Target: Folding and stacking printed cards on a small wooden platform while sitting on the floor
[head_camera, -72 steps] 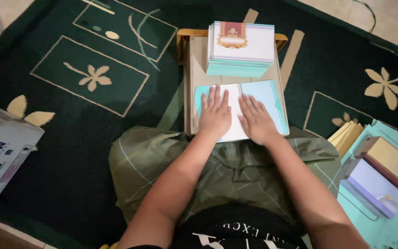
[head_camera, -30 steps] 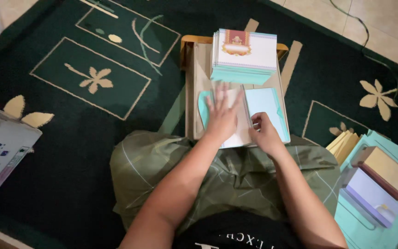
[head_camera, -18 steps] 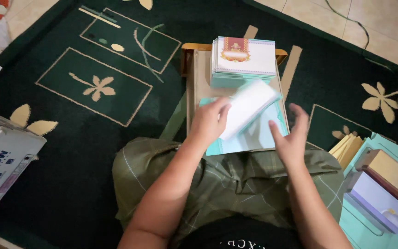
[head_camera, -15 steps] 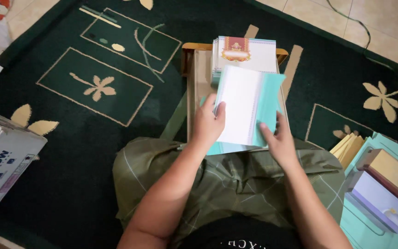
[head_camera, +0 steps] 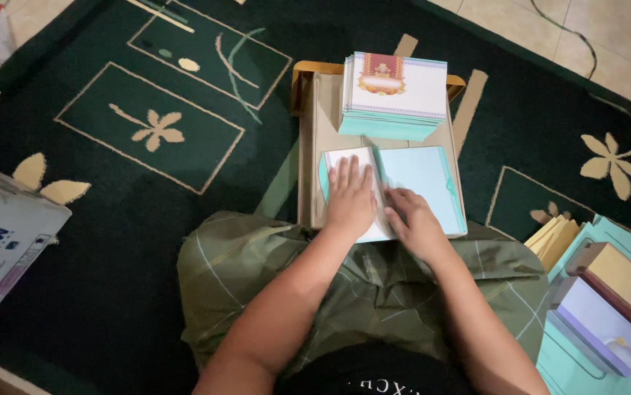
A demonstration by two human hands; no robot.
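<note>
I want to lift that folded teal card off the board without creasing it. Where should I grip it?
Take the teal card by its free right edge, from the right: that side lies bare, while both hands press the left half and fold.

Dark green carpet (head_camera: 111,292) covers most of the frame, patterned with cream-outlined rectangles and pale flower motifs (head_camera: 147,128); a second flower (head_camera: 611,162) lies at right. Beige floor tiles (head_camera: 608,44) show along the upper right edge, crossed by a dark cable (head_camera: 579,36), and again at the upper left corner. A low wooden stand (head_camera: 315,132) sits at centre. A white cardboard box (head_camera: 1,249) occupies the left edge. Lighting is dim and even.
</note>
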